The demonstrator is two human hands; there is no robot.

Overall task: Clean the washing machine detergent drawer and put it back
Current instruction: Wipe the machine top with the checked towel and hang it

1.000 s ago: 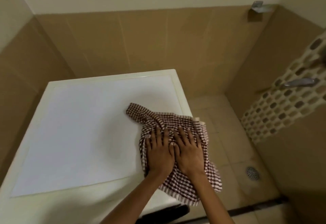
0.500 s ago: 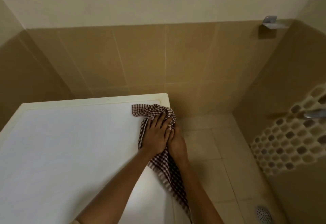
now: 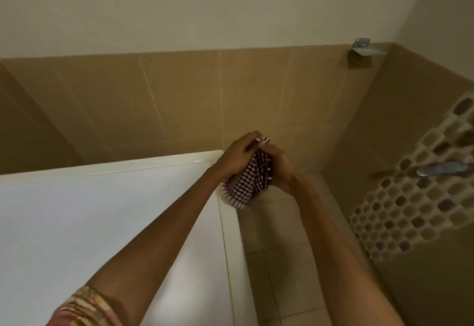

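Hands together above washing machine (image 3: pixel 107 223) back right corner: left hand (image 3: pixel 237 157) and right hand (image 3: pixel 279 169), fingers curled, grip bunched checked cloth (image 3: pixel 247 184) between them.

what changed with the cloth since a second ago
The brown-and-white checked cloth, earlier spread flat on the white washing machine top, slid to its far right corner and was bunched up. The left hand and right hand now grip it. The machine stayed put.
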